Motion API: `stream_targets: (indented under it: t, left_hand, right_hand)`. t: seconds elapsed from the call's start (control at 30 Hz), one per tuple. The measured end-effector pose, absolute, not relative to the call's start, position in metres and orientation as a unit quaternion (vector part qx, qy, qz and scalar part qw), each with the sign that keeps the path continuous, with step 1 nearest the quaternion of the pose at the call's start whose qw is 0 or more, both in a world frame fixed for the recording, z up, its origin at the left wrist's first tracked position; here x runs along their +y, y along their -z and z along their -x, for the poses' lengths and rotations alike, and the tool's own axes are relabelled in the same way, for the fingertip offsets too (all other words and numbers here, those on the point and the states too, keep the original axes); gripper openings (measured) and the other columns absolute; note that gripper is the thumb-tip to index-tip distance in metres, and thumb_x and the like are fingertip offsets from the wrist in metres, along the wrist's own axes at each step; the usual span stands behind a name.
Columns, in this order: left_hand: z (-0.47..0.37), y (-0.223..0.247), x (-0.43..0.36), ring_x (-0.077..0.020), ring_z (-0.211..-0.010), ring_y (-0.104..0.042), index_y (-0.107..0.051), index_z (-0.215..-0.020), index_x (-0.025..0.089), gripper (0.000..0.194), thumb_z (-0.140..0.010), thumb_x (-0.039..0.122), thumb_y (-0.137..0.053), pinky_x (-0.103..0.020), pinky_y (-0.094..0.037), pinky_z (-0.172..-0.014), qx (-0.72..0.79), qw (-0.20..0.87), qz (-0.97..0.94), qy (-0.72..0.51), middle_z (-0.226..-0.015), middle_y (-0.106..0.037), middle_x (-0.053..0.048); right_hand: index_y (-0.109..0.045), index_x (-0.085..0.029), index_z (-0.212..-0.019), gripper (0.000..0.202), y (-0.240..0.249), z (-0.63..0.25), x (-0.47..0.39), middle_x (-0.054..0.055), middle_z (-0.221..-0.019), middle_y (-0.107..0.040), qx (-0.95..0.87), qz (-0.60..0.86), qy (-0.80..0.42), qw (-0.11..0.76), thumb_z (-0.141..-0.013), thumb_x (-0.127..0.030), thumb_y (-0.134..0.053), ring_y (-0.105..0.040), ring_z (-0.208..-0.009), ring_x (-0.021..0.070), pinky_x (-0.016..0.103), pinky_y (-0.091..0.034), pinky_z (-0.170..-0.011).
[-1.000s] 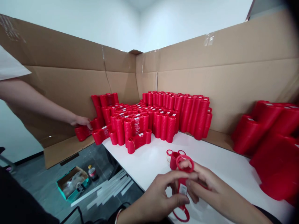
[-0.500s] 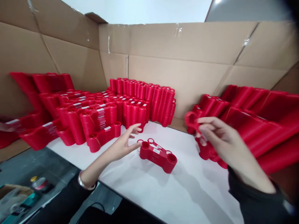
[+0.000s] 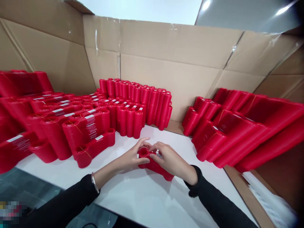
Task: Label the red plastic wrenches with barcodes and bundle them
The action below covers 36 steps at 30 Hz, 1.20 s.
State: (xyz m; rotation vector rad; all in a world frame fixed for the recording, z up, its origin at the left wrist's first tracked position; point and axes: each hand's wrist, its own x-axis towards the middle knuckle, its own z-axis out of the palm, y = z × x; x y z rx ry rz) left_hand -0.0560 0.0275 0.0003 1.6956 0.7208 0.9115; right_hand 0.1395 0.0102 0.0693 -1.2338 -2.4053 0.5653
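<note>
A short stack of red plastic pieces point(image 3: 158, 169) with ring-shaped ends lies on the white table in front of me. My left hand point(image 3: 133, 156) curves round the stack's left end, thumb in front and fingers behind. Over its middle, my right hand point(image 3: 166, 155) is closed, thumb and fingertips pinched at a red piece on top. The fingers hide most of that piece, so I cannot tell whether it lies flat on the others.
Banded stacks of red pieces point(image 3: 90, 126) with white labels crowd the left and back of the white table point(image 3: 133, 196). More red stacks point(image 3: 237, 129) lean on the right. Cardboard walls point(image 3: 161, 47) enclose the back and sides. A white bundle point(image 3: 268, 199) lies at lower right.
My right hand has come from the right-hand stacks to the short stack, bringing a red ring-ended piece. My left hand has closed in on the stack's left end. The view has shifted right.
</note>
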Motion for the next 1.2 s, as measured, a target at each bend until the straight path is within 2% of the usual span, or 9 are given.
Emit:
stream_targets:
  t: [0.3, 0.43, 0.53, 0.63, 0.73, 0.8, 0.87, 1.0, 1.2]
  left_hand:
    - [0.050, -0.001, 0.019, -0.0222, -0.107, -0.058, -0.056, -0.115, 0.018, 0.033, -0.092, 0.041, -0.055, -0.035, -0.045, -0.095, 0.314, 0.488, -0.724, -0.373, -0.119, -0.061, -0.009]
    - [0.046, 0.001, 0.019, -0.0185, -0.093, -0.058, -0.059, -0.104, 0.018, 0.025, -0.091, 0.040, -0.055, -0.030, -0.047, -0.083, 0.351, 0.469, -0.717, -0.378, -0.105, -0.061, -0.005]
    - [0.042, 0.006, 0.017, -0.0151, -0.080, -0.057, -0.058, -0.100, 0.018, 0.027, -0.090, 0.044, -0.055, -0.025, -0.045, -0.070, 0.359, 0.511, -0.680, -0.384, -0.095, -0.059, -0.002]
    - [0.037, 0.011, 0.011, -0.0136, -0.074, -0.054, -0.056, -0.097, 0.018, 0.030, -0.092, 0.048, -0.051, -0.025, -0.043, -0.066, 0.345, 0.553, -0.649, -0.393, -0.088, -0.058, -0.001]
    - [0.033, 0.013, 0.003, -0.0118, -0.067, -0.049, -0.055, -0.095, 0.018, 0.029, -0.093, 0.047, -0.050, -0.023, -0.039, -0.060, 0.342, 0.567, -0.640, -0.389, -0.083, -0.055, 0.000]
    - [0.031, 0.013, -0.002, -0.0111, -0.066, -0.047, -0.055, -0.095, 0.019, 0.027, -0.092, 0.046, -0.051, -0.023, -0.037, -0.058, 0.341, 0.572, -0.641, -0.381, -0.083, -0.053, 0.000]
    - [0.030, 0.012, -0.005, -0.0113, -0.067, -0.047, -0.055, -0.095, 0.019, 0.027, -0.093, 0.045, -0.051, -0.023, -0.037, -0.060, 0.337, 0.575, -0.645, -0.373, -0.085, -0.052, 0.000]
    - [0.030, 0.013, -0.005, -0.0120, -0.069, -0.047, -0.054, -0.099, 0.019, 0.029, -0.092, 0.048, -0.052, -0.024, -0.037, -0.063, 0.330, 0.596, -0.637, -0.361, -0.084, -0.053, 0.001]
    - [0.030, 0.017, -0.004, -0.0119, -0.070, -0.047, -0.053, -0.095, 0.019, 0.029, -0.092, 0.048, -0.054, -0.024, -0.038, -0.063, 0.310, 0.607, -0.641, -0.352, -0.084, -0.054, 0.001]
  right_hand:
    - [-0.060, -0.019, -0.112, 0.022, -0.049, -0.153, 0.004, 0.009, -0.104, -0.064, -0.871, 0.415, -0.190, 0.182, -0.096, -0.027, -0.047, -0.059, -0.098, 0.0222, 0.036, -0.048, -0.085]
    - [-0.058, -0.020, -0.118, 0.026, -0.050, -0.169, -0.004, 0.009, -0.108, -0.066, -0.872, 0.425, -0.203, 0.133, -0.098, -0.028, -0.043, -0.060, -0.100, 0.0229, 0.038, -0.048, -0.086]
    - [-0.056, -0.019, -0.123, 0.033, -0.050, -0.177, -0.015, 0.012, -0.107, -0.067, -0.871, 0.448, -0.176, 0.100, -0.100, -0.027, -0.035, -0.061, -0.094, 0.0240, 0.039, -0.050, -0.081]
    - [-0.055, -0.019, -0.126, 0.036, -0.055, -0.185, -0.017, 0.012, -0.111, -0.066, -0.870, 0.446, -0.182, 0.101, -0.101, -0.032, -0.033, -0.061, -0.096, 0.0239, 0.039, -0.050, -0.083]
    - [-0.059, -0.020, -0.123, 0.038, -0.062, -0.191, 0.004, 0.009, -0.114, -0.066, -0.857, 0.443, -0.228, 0.131, -0.102, -0.037, -0.031, -0.062, -0.103, 0.0200, 0.033, -0.048, -0.090]
    - [-0.061, -0.017, -0.119, 0.036, -0.063, -0.190, 0.030, 0.011, -0.114, -0.066, -0.845, 0.481, -0.192, 0.131, -0.100, -0.035, -0.037, -0.063, -0.100, 0.0188, 0.030, -0.047, -0.089]
    - [-0.064, -0.013, -0.116, 0.031, -0.056, -0.184, 0.057, 0.012, -0.113, -0.067, -0.840, 0.521, -0.135, 0.065, -0.095, -0.029, -0.047, -0.064, -0.095, 0.0186, 0.027, -0.047, -0.086]
    - [-0.073, -0.011, -0.094, 0.026, -0.032, -0.165, 0.089, 0.014, -0.099, -0.072, -0.834, 0.536, -0.132, -0.005, -0.081, -0.032, -0.066, -0.066, -0.087, 0.0221, 0.026, -0.045, -0.074]
    - [-0.073, -0.012, -0.082, 0.016, -0.016, -0.154, 0.092, 0.013, -0.088, -0.074, -0.821, 0.556, -0.125, -0.025, -0.079, -0.018, -0.058, -0.066, -0.079, 0.0198, 0.024, -0.041, -0.066]
